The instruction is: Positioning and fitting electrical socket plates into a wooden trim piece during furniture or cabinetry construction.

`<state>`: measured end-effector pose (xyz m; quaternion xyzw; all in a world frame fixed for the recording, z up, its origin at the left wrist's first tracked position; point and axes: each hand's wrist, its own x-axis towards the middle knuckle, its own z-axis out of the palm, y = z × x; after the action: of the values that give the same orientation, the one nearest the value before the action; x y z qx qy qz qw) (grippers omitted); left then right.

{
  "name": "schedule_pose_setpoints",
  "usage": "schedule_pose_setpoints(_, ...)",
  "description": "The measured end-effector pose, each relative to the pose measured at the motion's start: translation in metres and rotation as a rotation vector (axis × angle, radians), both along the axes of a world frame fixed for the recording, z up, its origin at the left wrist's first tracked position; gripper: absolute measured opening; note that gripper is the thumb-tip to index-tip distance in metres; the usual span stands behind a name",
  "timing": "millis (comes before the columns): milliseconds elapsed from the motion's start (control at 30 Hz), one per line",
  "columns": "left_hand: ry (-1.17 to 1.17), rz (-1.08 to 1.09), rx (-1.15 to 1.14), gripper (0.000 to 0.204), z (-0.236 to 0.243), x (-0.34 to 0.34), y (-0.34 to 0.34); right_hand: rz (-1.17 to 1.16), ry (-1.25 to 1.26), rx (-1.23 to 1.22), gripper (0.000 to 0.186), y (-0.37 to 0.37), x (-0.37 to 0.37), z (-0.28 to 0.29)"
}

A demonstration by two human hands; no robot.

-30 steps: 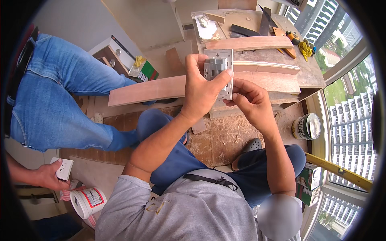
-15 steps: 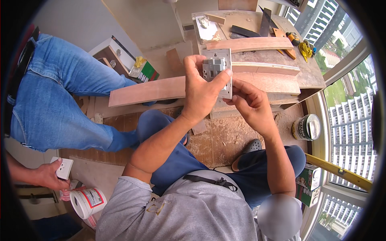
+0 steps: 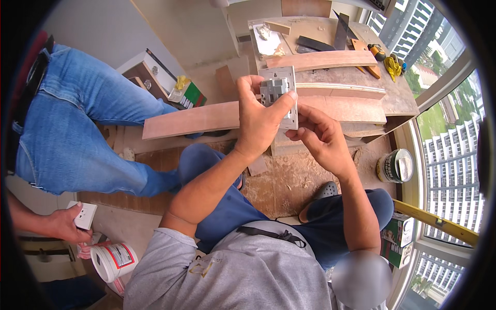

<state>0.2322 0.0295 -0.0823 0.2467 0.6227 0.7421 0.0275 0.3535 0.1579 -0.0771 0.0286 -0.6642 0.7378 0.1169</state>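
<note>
Grey-and-white socket unit is up in front of the person, held in the air between the two hands, back side facing the camera, faceplate roughly upright and partly covering the workbench behind it. Left hand grasps it: thumb across the back near the right edge, fingers curled round the left side of the housing. Right hand sits at the plate's lower right corner, fingers bent, thumb and fingertips close together; cannot tell whether they pinch something small or just touch the edge.

Pale wooden plank shows left of the left hand, beyond the knees. On the bench: curved board, dark saw blade, yellow cloth. Wood shavings lie on the brown floor. Lidded tub stands by the window side, yellow spirit level leans nearer, green-and-white box just below it.

At left, a co-worker in blue jeans stands close; that person's hand grips a white socket plate, above a white bucket with a red-edged label.
</note>
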Motion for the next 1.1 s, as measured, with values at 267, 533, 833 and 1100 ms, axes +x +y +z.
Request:
schedule_pose_setpoints(267, -0.053, -0.029, 0.033, 0.057, 0.001, 0.001, 0.002, 0.003, -0.021, 0.027, 0.051, 0.003, 0.0, -0.001)
schedule_pose_setpoints(533, -0.07, -0.042, 0.066, 0.056, 0.001, 0.0, 0.002, -0.003, -0.04, 0.023, 0.051, 0.002, -0.002, 0.0)
schedule_pose_setpoints(833, -0.057, 0.01, 0.067, 0.062, -0.001, -0.002, 0.005, -0.059, 0.002, 0.09, 0.048, -0.003, -0.008, -0.003)
schedule_pose_setpoints(1100, 0.064, -0.022, -0.008, 0.057, 0.006, 0.006, -0.001, -0.226, 0.072, 0.346, 0.049, -0.014, -0.013, -0.003)
